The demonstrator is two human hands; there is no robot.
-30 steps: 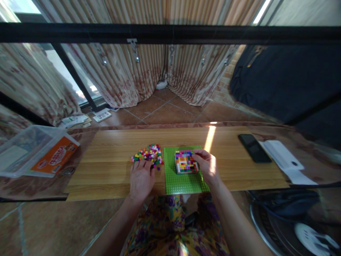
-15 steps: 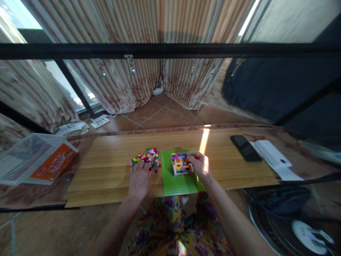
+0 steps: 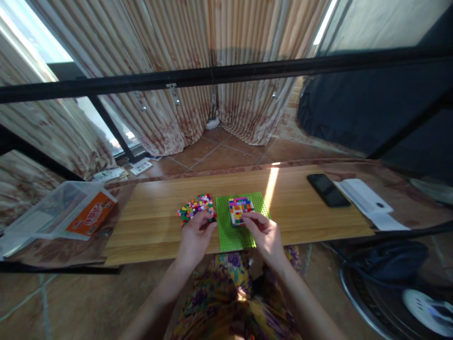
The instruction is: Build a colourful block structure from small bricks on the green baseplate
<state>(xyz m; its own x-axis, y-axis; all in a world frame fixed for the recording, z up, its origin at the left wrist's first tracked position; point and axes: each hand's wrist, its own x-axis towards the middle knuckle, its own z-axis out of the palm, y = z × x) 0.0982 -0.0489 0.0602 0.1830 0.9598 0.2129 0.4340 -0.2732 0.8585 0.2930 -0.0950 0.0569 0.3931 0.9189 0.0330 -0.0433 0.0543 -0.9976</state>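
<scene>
A block of many-coloured toy bricks [image 3: 241,208] stands on the green studded baseplate [image 3: 230,242]. My right hand [image 3: 264,233] is at its near right corner, thumb and forefinger pinched together. Whatever those fingertips hold, if anything, is too small to make out. Left of the baseplate lies a loose pile of small coloured bricks [image 3: 196,205]. Over the near right side of that pile, my left hand [image 3: 196,236] has thumb and forefinger closed around what looks like a small dark brick at their tips. The hand covers part of the pile.
A black phone [image 3: 328,190] lies at the table's right, beside a white box [image 3: 364,196]. Left of the wooden table [image 3: 148,226] stands a clear plastic bin [image 3: 53,203] with an orange packet [image 3: 91,215]. A dark metal bar [image 3: 226,74] crosses beyond the table.
My left hand has gone from fingers spread on the pile to a pinch at its right side. The right hand has moved from the block's upper right to its near right corner.
</scene>
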